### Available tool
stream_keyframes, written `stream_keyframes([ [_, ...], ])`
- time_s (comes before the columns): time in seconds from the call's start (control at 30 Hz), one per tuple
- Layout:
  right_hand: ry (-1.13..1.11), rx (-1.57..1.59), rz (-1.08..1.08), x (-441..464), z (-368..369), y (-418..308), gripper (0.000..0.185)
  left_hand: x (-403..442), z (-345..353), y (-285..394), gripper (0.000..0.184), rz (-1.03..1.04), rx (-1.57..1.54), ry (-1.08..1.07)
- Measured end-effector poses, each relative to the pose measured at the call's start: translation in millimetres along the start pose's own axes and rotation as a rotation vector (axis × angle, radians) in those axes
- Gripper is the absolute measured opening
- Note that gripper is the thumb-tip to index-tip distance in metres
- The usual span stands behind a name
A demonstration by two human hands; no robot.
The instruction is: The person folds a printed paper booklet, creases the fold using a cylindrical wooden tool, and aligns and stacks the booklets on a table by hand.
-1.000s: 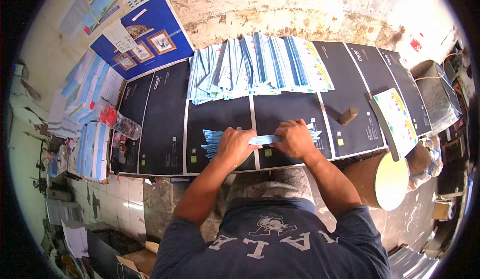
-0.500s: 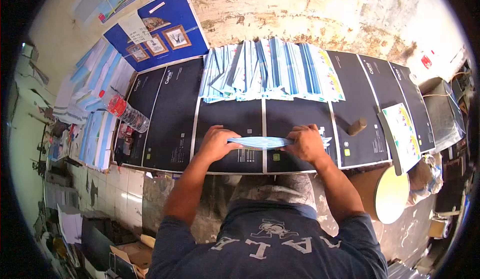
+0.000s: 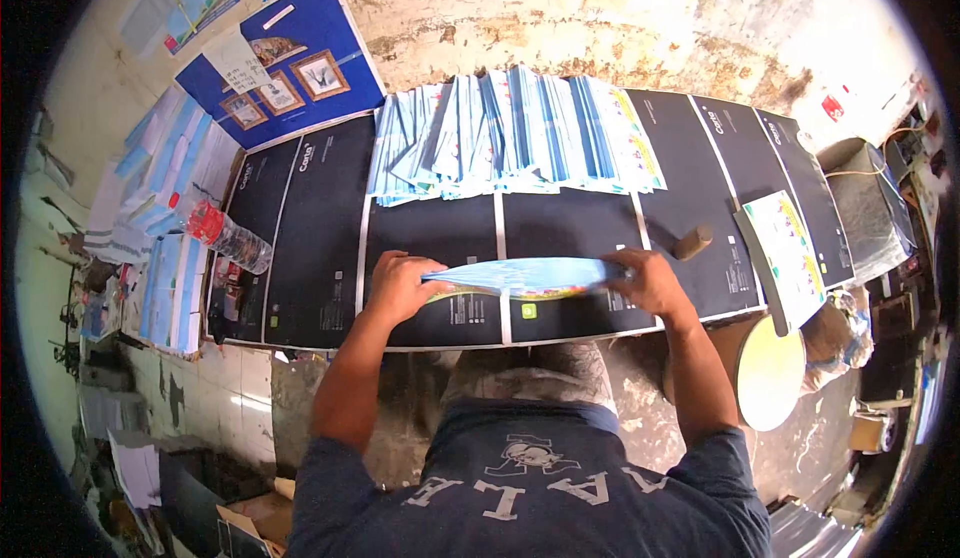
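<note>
A bundle of blue printed sheets [image 3: 530, 276] spans the gap between my two hands, slightly bowed, above the black table top [image 3: 430, 233]. My left hand [image 3: 402, 286] is closed on the bundle's left end. At the other end, my right hand [image 3: 648, 283] grips it with the fingers over the edge. A long row of folded, light-blue sheets [image 3: 515, 133] lies behind the hands, fanned and overlapping. Whether the held sheets are joined together cannot be made out.
Right of the hands are a small brown cylinder [image 3: 692, 242] and a booklet stack [image 3: 785, 258] at the table edge. At left are a plastic bottle [image 3: 228, 236], paper stacks [image 3: 170, 293] and a blue picture board [image 3: 290, 68]. A round-topped drum [image 3: 770, 380] stands below right.
My hands have moved apart, and the bundle between them has gone from bunched and mostly covered to stretched out and visible. The camera view has shifted slightly.
</note>
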State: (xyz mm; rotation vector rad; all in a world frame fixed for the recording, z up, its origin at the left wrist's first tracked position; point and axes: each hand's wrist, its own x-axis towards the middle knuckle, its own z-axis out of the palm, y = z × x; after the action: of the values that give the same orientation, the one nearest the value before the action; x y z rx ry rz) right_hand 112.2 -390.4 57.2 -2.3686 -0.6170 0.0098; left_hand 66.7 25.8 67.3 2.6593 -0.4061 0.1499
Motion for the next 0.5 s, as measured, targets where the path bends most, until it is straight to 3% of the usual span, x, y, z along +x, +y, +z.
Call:
stream_keyframes([
  [0.03,-0.047,0.140,0.173,-6.4,-3.3,6.8,0.027,-0.6,0.6,1.3,0.030,-0.018,0.003,-0.018],
  [0.13,0.104,0.143,0.045,-13.3,8.8,10.8,0.025,2.5,-5.8,7.3,0.028,-0.034,-0.024,-0.026],
  [0.17,-0.091,0.208,0.200,-16.0,8.7,20.9,0.051,1.1,-0.9,4.4,0.030,-0.029,-0.028,0.012],
  [0.2,-0.087,0.209,0.204,-20.5,12.7,22.2,0.051,0.2,-0.7,7.7,0.030,-0.024,-0.028,0.009],
  [0.27,0.170,0.954,0.171,-31.9,25.9,20.7,0.096,-0.3,-4.2,14.0,0.037,-0.028,-0.077,0.005],
  [0.3,0.123,0.755,0.099,-33.8,47.1,40.8,0.130,-2.3,1.1,7.5,0.056,0.009,-0.069,-0.023],
  [0.33,0.122,0.655,0.095,-33.1,67.7,27.8,0.134,-1.6,0.8,15.3,0.056,0.006,-0.068,-0.017],
  [0.4,0.002,0.933,0.182,-26.0,72.9,-16.4,0.127,-7.8,-4.5,35.6,0.075,0.110,0.296,0.090],
  [0.43,-0.038,1.045,0.156,-23.9,75.2,-9.2,0.123,-10.4,-3.9,23.6,0.084,-0.026,0.272,-0.090],
  [0.5,0.011,1.253,0.060,-29.3,82.6,20.4,0.134,-9.2,-3.8,19.8,0.083,-0.096,0.255,-0.150],
])
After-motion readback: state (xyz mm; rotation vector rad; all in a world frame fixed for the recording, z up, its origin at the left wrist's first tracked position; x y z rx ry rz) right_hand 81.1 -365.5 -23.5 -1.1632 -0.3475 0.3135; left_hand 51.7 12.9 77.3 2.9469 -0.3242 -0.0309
